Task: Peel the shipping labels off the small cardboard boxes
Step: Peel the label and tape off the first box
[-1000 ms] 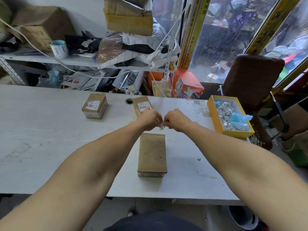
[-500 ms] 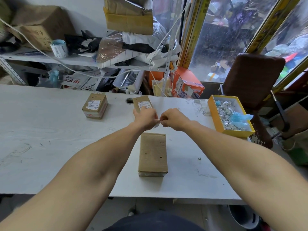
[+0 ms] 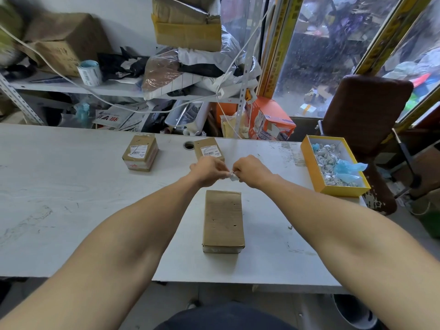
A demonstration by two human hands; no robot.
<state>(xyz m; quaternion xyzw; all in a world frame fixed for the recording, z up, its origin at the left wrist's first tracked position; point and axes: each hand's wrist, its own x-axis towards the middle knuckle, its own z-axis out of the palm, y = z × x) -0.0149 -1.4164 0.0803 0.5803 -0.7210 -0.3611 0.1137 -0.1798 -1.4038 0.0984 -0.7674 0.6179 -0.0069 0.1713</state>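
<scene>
A plain brown cardboard box [image 3: 223, 221] lies flat on the white table [image 3: 71, 206], nearest the table's front edge, its long side running away from the viewer. Its top is bare, with no label, only a few small dark holes in the card.

Just beyond that box and above the table, the two hands meet. The left hand [image 3: 209, 172] and the right hand [image 3: 250, 171] each have the fingers curled inward, and between them they pinch a small crumpled white label scrap [image 3: 232, 176]. The scrap is wadded and mostly hidden by the fingertips, so no print on it can be read.

Right behind the hands, a second small cardboard box [image 3: 208, 149] sits with a white shipping label [image 3: 210, 151] on its top, partly covered by the left hand. To its left, well apart, a third small cardboard box [image 3: 140, 152] also carries a white shipping label [image 3: 138, 148] with a barcode.

At the table's right edge, a yellow tray box [image 3: 314, 172] holds a heap of crumpled white label scraps [image 3: 327, 163] and a blue plastic glove [image 3: 348, 170].
</scene>
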